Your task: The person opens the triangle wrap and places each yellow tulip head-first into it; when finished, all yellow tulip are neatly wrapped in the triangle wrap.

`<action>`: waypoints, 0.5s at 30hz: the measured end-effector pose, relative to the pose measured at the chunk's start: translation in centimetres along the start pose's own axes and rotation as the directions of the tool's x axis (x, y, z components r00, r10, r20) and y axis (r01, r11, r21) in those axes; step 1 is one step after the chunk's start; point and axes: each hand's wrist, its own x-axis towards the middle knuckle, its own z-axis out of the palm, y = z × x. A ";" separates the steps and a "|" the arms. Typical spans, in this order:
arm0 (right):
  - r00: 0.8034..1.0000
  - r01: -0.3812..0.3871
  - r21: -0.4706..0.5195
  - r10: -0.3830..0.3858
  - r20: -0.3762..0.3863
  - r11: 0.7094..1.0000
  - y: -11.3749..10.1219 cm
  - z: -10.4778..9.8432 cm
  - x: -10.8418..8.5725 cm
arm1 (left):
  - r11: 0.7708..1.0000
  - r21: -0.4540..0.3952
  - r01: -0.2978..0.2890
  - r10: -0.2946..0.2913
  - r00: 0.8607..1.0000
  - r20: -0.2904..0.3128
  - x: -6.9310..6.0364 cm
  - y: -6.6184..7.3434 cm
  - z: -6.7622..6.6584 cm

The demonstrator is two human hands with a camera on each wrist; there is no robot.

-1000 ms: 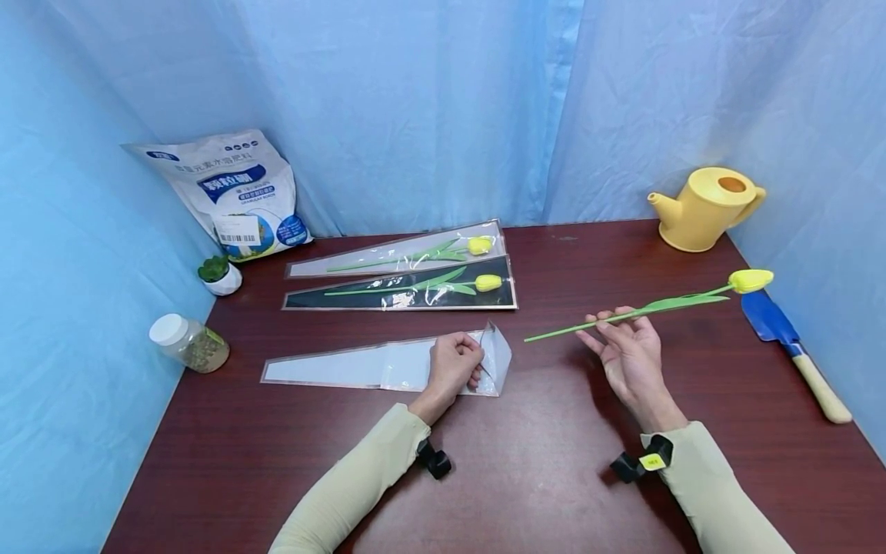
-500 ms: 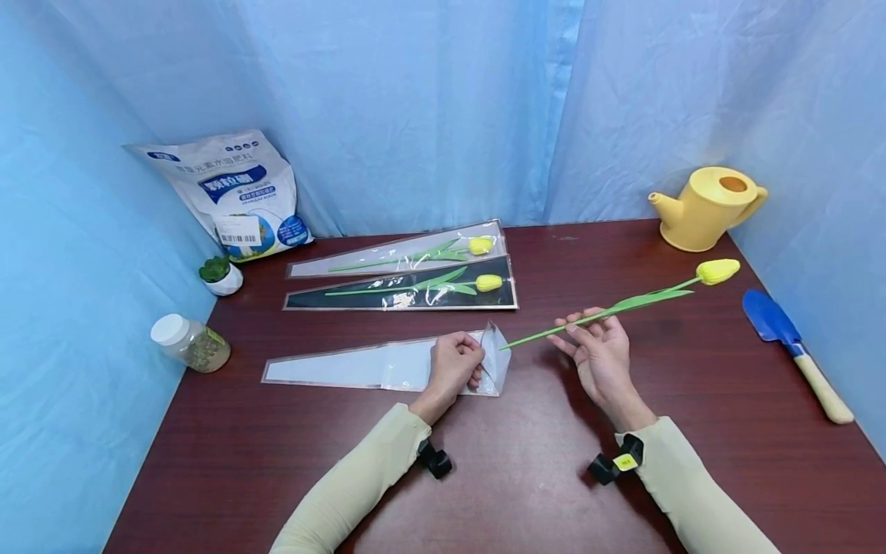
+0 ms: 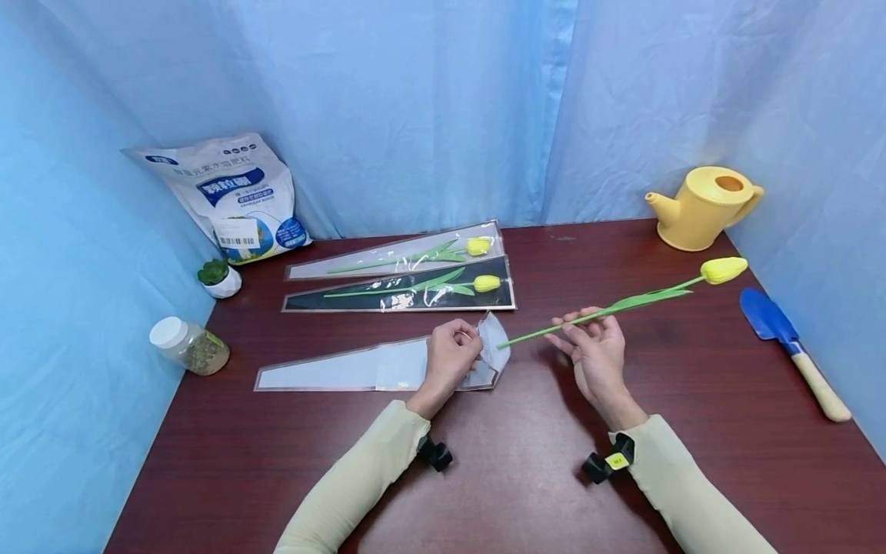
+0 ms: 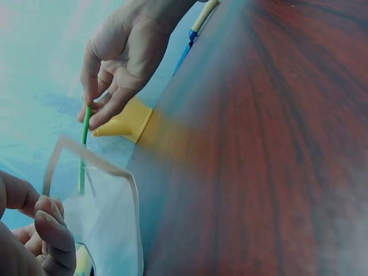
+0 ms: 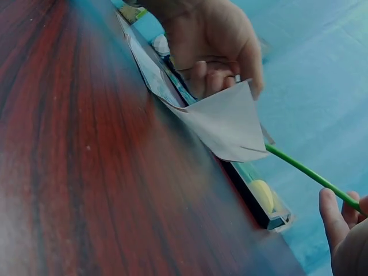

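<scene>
A tapered white flower sleeve (image 3: 332, 366) lies on the table, its wide right end raised and gaping. My left hand (image 3: 451, 355) pinches the upper film at that mouth, as the left wrist view also shows. Between the thumb and fingers of my right hand (image 3: 597, 358) is the green stem of a yellow tulip (image 3: 723, 269). The bloom points up and to the right. The stem's lower end (image 4: 81, 172) is at the sleeve's mouth; in the left wrist view it shows behind the clear film. How deep it sits I cannot tell.
Behind lie two filled sleeves, one black (image 3: 360, 300) and one pale (image 3: 388, 261), each with a yellow tulip. Left stand a fertilizer bag (image 3: 242, 200), a small potted succulent (image 3: 223, 278) and a lidded jar (image 3: 190, 346). Right are a yellow watering can (image 3: 702, 211) and a blue trowel (image 3: 778, 323).
My right hand has carried the tulip leftward, bringing the stem's end to the sleeve's mouth. My left hand has raised the sleeve's edge slightly, and the mouth gapes wider.
</scene>
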 end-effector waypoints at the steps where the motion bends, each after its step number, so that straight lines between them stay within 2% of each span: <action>1: 1.000 0.002 0.001 -0.002 -0.011 1.000 0.1 0.1 0.0 | 1.000 0.014 -0.015 0.015 1.000 -0.003 0.0 0.2 0.1; 4: 0.999 0.008 -0.005 -0.008 -0.036 1.000 0.3 0.6 0.0 | 0.993 0.099 -0.071 0.073 0.997 -0.019 0.1 0.7 0.4; 9: 0.999 0.023 -0.032 -0.024 -0.048 0.999 0.9 1.2 0.0 | 0.963 0.224 -0.147 0.163 0.985 -0.053 0.3 1.4 1.0; 15: 0.998 0.042 -0.075 -0.045 -0.035 0.996 1.7 1.8 -0.3 | 0.953 0.239 -0.187 0.206 0.977 -0.061 0.4 2.0 1.7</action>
